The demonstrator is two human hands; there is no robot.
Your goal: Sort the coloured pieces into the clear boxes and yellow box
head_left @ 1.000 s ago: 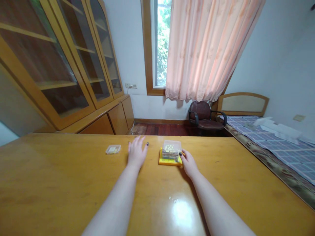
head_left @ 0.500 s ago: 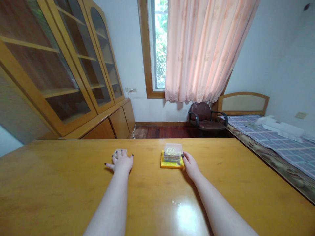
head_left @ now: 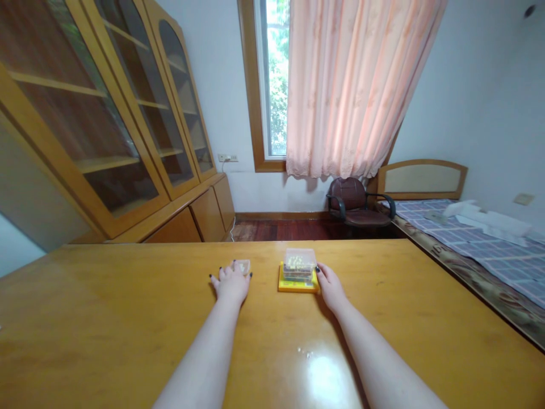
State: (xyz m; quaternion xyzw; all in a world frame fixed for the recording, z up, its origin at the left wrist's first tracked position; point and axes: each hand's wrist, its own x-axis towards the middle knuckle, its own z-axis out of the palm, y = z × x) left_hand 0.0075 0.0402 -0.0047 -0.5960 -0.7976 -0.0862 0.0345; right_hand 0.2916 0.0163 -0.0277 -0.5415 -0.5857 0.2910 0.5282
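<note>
My left hand (head_left: 232, 284) lies palm down on the table, its fingers spread. Its thumb and index finger are around a small clear plastic box (head_left: 243, 267), which seems to hold some pale bits. My right hand (head_left: 331, 288) grips the right side of a stack of clear plastic boxes (head_left: 299, 264), thumb at the near edge; its other fingers are mostly hidden. Small pale yellow pieces show through the top box. The stack rests on a flat yellow base (head_left: 292, 286), left of my right hand.
A few tiny whitish bits (head_left: 305, 353) lie on the wooden table (head_left: 106, 318) nearer to me. Beyond the table stand a glass-door cabinet (head_left: 166, 193) on the left, a brown armchair (head_left: 355, 204) and a bed (head_left: 472, 233) on the right.
My left hand has slid right along the table, toward the stack, and the small clear box has moved with it. My right hand and the stack stay in place.
</note>
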